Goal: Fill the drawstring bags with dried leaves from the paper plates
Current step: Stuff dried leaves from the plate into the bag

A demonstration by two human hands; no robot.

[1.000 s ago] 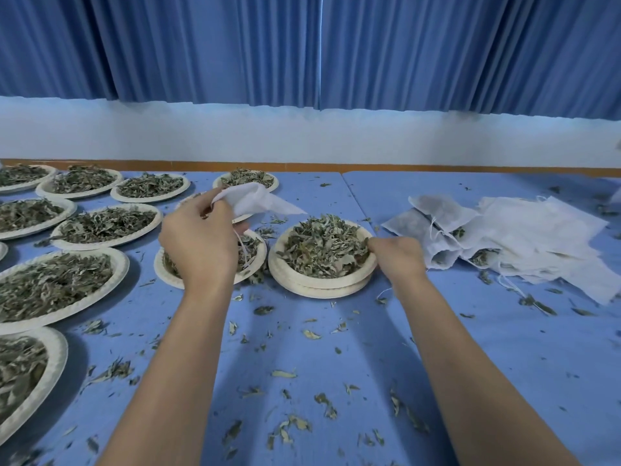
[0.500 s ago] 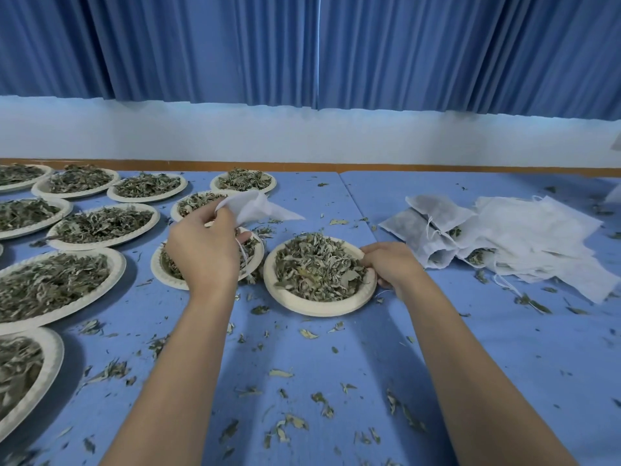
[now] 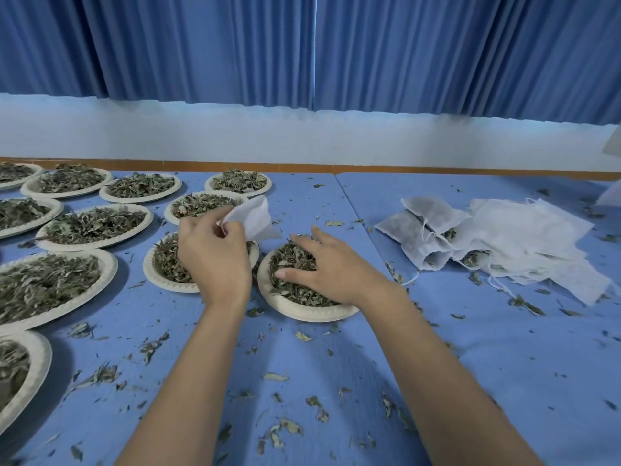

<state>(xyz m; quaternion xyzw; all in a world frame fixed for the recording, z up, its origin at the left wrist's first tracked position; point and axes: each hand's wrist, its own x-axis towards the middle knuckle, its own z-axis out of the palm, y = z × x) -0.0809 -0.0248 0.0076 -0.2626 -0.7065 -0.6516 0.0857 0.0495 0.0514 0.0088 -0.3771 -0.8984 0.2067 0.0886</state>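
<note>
My left hand point(image 3: 215, 260) pinches an empty white drawstring bag point(image 3: 253, 218) by its mouth, held above the plates. My right hand point(image 3: 331, 267) lies on the dried leaves point(image 3: 292, 264) in the nearest paper plate point(image 3: 302, 309), fingers spread and loose, gripping nothing. Filled bags point(image 3: 426, 227) and a heap of empty ones point(image 3: 537, 237) lie to the right on the blue worktop point(image 3: 504, 348).

Pleated blue curtains point(image 3: 302, 48) hang above a white wall point(image 3: 302, 136) behind blue-covered tables point(image 3: 504, 348).
</note>
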